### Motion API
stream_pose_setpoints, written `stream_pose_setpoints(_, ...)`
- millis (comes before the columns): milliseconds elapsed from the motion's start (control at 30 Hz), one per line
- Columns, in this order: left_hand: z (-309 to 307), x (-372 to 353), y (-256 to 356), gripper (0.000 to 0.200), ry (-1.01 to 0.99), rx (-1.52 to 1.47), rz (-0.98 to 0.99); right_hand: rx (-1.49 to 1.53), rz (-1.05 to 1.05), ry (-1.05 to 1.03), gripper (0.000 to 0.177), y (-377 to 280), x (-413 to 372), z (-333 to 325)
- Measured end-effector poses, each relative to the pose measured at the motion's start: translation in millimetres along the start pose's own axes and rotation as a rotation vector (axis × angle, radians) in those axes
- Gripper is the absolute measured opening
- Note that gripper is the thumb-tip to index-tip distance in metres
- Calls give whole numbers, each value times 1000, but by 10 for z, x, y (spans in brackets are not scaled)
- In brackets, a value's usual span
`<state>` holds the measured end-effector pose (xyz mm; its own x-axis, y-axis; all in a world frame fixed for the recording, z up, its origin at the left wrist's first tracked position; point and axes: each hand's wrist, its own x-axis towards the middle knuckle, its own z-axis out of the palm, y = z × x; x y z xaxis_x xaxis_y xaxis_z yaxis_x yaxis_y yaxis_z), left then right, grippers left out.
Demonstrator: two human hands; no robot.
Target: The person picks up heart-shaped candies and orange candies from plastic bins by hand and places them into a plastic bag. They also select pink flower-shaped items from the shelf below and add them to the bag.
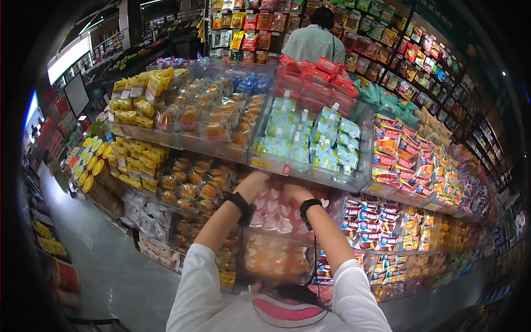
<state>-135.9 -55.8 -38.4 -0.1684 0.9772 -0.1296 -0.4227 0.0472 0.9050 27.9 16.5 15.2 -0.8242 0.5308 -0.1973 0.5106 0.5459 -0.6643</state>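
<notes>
Both my arms reach forward into the middle tier of a snack display. My left hand (256, 181) and my right hand (294, 192) go under the front edge of a clear bin (310, 171) holding blue-green spouted pouches (326, 138). Below the hands is a bin of pink heart-shaped jelly cups (274, 213). The bin's edge and price strip hide my fingers, so I cannot make out whether they hold anything. Each wrist wears a black band.
Round orange-brown cakes in clear wrappers (213, 119) and yellow boxes (133, 97) fill the bins to the left. Colourful snack packets (409, 160) line the shelves to the right. A person in a pale shirt (314, 41) stands behind the display. Grey aisle floor (105, 260) lies to the left.
</notes>
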Motion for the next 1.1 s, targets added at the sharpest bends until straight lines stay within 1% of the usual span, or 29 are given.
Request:
stream_pose_setpoints(33,-78,58,-49,23,-4,164,44,24,-6,-18,39,-50,-37,-56)
stream_pose_setpoints(100,-97,106,-58,16,99,186,-48,-164,-109,-78,37,-152,-87,-174)
stream_pose_setpoints(133,277,-122,258,10,209,41,-185,-257,-159,-111,36,-162,-115,-199)
stream_pose_setpoints(167,554,-359,500,10,321,-106,-324,-218,-261,-65,35,-109,-129,-190)
stream_pose_setpoints(233,711,-706,718,8,197,-122,-290,-138,-462,33,32,43,-161,-165)
stream_pose_setpoints(267,743,-836,784,10,133,-131,-274,-131,-474,42,31,-13,-324,-216)
stream_pose_setpoints(300,724,-962,810,24,101,-80,-278,-125,-486,50,31,-199,-632,-340)
stream_pose_setpoints(333,768,-1136,865,27,14,-155,-307,-119,-497,56,30,-376,-965,-482)
stream_pose_setpoints(367,859,-1352,947,30,-74,-232,-335,-3,-538,-14,28,-493,-1303,-637)
stream_pose_setpoints(400,964,-1576,1018,33,-161,-308,-365,8,-562,6,28,-497,-1581,-726)
stream_pose_setpoints(433,1101,-1837,1079,34,-167,-275,-340,19,-586,26,28,-474,-1846,-804)
stream_pose_setpoints(500,1341,-2326,1081,37,-179,-207,-290,42,-517,-30,28,-456,-2379,-1024)
stream_pose_setpoints(567,1370,-2617,894,36,-223,-166,-308,92,-443,-24,29,-365,-2852,-1172)
stream_pose_setpoints(600,1401,-2743,809,36,-246,-145,-317,74,-350,2,29,-235,-3045,-1199)
stream_pose_setpoints(700,1544,-2966,468,35,-198,-237,-290,183,-238,89,28,125,-3510,-1226)
stream_pose_setpoints(767,1638,-2966,107,36,-78,-216,-257,265,-162,170,28,466,-3708,-1156)
stream_pose_setpoints(800,1698,-2952,-60,36,-17,-207,-248,313,-114,172,28,591,-3793,-1134)
stream_pose_setpoints(833,1803,-2932,-193,35,39,-183,-285,361,-63,172,28,713,-3885,-1110)
stream_pose_setpoints(867,1918,-2901,-329,35,18,-176,-312,407,-10,171,28,850,-3973,-1079)
stream_pose_setpoints(900,2032,-2854,-465,35,-3,-170,-339,478,10,161,26,1061,-4022,-993)
stream_pose_setpoints(967,2181,-2740,-799,36,-71,-180,-408,521,73,62,25,1358,-4154,-885)
stream_pose_setpoints(1033,2275,-2611,-1232,36,-36,-109,-445,594,160,-52,23,1615,-4268,-781)
stream_pose_setpoints(1100,2306,-2511,-1706,34,-22,-29,-495,562,119,-136,26,2166,-4330,-476)
